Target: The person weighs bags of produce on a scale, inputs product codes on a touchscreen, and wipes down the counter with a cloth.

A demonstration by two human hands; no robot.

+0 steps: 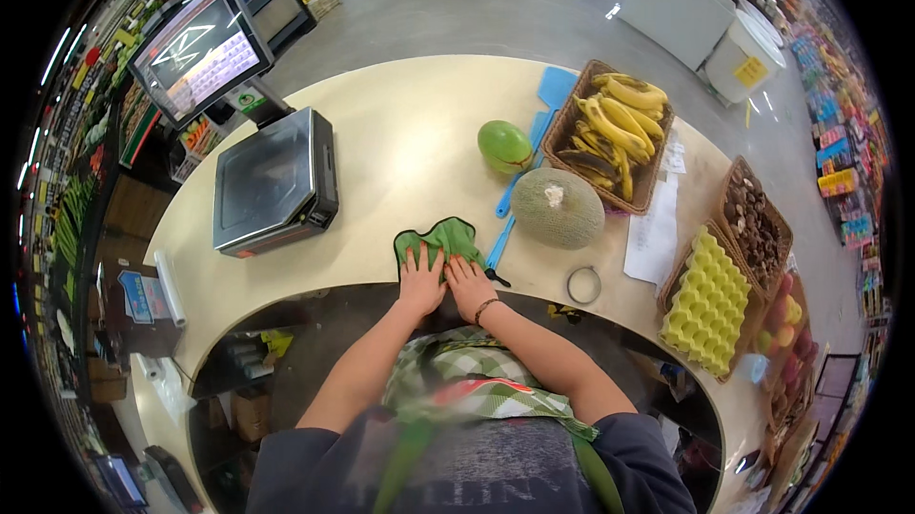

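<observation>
A green cloth (pixel 442 236) with dark edging lies bunched near the inner edge of a curved, cream-coloured counter (pixel 400 135). My left hand (pixel 422 281) rests flat on its lower left part, fingers spread forward. Beside it, close to touching, my right hand (pixel 468 286) presses on the cloth's right part. A dark bracelet circles my right wrist. Just right of the cloth lies the handle of a blue plastic fly swatter (pixel 500 246). A netted melon (pixel 557 208) sits farther right, with a smooth green fruit (pixel 504 147) behind it.
A weighing scale (pixel 268 181) with a touchscreen (pixel 200 49) stands left. To the right are a basket of bananas (pixel 622 120), white paper (pixel 652 231), a grey ring (pixel 583 284), a yellow egg tray (pixel 706 303) and a basket of mushrooms (pixel 754 221). A plastic roll (pixel 169 287) lies at left.
</observation>
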